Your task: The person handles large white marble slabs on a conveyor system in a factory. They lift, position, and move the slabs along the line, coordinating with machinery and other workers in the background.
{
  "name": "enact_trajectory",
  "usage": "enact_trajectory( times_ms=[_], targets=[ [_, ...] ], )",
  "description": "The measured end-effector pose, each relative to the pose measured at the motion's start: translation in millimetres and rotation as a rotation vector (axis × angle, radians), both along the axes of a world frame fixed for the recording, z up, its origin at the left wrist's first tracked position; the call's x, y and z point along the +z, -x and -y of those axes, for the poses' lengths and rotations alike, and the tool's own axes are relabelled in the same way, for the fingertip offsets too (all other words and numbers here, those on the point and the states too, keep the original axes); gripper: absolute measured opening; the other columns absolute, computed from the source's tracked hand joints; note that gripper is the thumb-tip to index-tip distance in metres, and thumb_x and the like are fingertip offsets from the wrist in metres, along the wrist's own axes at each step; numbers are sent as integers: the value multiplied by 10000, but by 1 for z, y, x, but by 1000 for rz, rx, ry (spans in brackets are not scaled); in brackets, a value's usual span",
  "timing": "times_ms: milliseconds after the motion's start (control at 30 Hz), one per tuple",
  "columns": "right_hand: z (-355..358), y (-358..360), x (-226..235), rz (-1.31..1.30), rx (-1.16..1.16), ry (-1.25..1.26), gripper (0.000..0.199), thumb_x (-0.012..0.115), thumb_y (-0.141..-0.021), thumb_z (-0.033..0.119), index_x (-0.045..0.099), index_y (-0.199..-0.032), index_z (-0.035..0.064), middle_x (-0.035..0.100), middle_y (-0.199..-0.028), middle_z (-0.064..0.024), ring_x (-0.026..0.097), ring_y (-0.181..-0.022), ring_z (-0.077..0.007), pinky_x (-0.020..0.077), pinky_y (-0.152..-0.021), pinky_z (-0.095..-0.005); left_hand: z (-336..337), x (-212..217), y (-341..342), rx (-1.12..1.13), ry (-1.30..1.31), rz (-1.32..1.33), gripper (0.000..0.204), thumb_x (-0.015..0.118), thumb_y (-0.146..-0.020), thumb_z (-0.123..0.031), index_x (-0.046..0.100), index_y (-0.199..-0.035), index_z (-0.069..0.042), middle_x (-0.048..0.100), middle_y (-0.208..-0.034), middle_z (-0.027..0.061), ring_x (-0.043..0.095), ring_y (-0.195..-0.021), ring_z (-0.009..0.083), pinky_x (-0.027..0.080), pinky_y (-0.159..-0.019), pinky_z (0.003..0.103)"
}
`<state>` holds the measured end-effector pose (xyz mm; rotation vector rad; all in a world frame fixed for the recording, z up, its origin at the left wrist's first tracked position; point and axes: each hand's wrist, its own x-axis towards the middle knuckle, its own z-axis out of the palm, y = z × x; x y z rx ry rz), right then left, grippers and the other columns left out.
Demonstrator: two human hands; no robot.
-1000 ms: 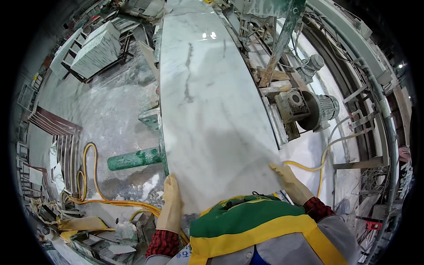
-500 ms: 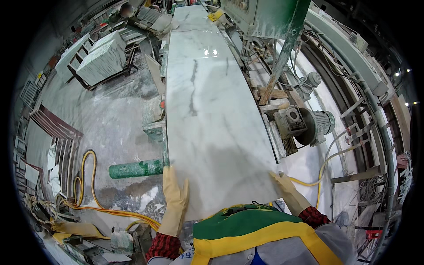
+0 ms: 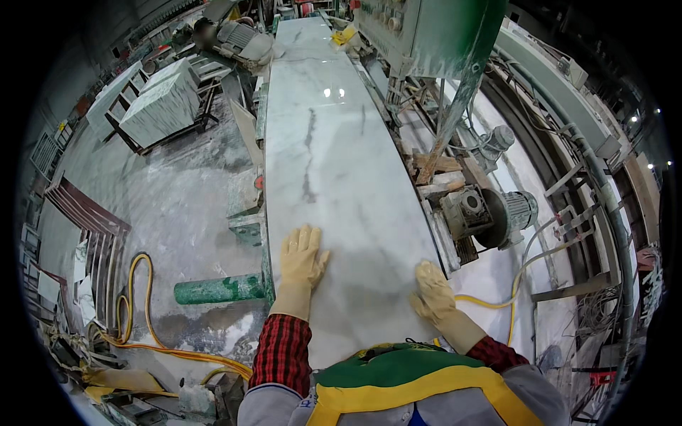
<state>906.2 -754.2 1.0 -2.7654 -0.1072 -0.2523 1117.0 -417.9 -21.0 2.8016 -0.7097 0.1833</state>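
A long white marble slab [image 3: 334, 163] with grey veins lies flat on a machine bed and runs away from me. My left hand [image 3: 302, 257], in a pale yellow glove, lies flat and open on the slab's near left part. My right hand [image 3: 432, 291], gloved the same way, presses on the slab's near right edge with the fingers curled over it. Red checked sleeves and a green and yellow vest show at the bottom.
An electric motor [image 3: 490, 213] sits right of the slab, with wooden blocks [image 3: 437, 169] behind it. A green roller arm [image 3: 220, 290] sticks out to the left. Yellow hose [image 3: 142, 334] coils on the wet floor. Stacked stone slabs [image 3: 160, 106] stand far left. A green control cabinet [image 3: 433, 32] rises at the back.
Both hands have slid forward along the slab, from its near end further onto its surface. My view has shifted forward, so more of the slab's far end shows.
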Motion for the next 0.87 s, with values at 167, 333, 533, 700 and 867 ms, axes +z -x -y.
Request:
enact_trajectory(
  times_ms=[167,333,533,700,867],
  targets=[
    [-15,-95,-46,117,57,118,831,811,-903,406,508,-1547,-21,528,-1586,-293,477,-1503,-471,365,-1285,-567,-1,1,-6,7,-54,-27,753,683,-1033,-475,482,-1657,-104,452,-1718,194,417,-1572,430,309,-1312,553],
    [-21,-178,-38,130,107,149,909,806,-921,468,470,-1594,-43,478,-1649,-300,432,-1545,-473,337,-1312,-554,4,10,-12,39,-110,-84,745,674,-1049,-500,483,-1663,-126,457,-1739,169,394,-1611,404,282,-1330,545],
    [-18,-245,-35,55,147,87,976,790,-934,530,443,-1625,-67,425,-1701,-323,379,-1594,-497,306,-1342,-553,9,18,-22,56,-151,-187,803,658,-1050,-551,438,-1699,-131,391,-1782,162,335,-1645,408,238,-1358,554],
    [-20,-278,-23,38,154,131,1023,786,-933,599,452,-1630,-71,429,-1714,-297,376,-1607,-475,292,-1354,-531,12,21,-32,71,-186,-212,838,692,-1029,-552,427,-1706,-136,393,-1781,167,323,-1648,431,224,-1360,571],
    [-12,-296,-24,-9,197,107,1077,770,-931,655,422,-1664,-52,390,-1756,-265,322,-1645,-453,252,-1375,-509,16,18,-39,101,-182,-224,902,732,-995,-576,408,-1724,-155,364,-1804,164,310,-1658,436,216,-1362,577]
  ],
)
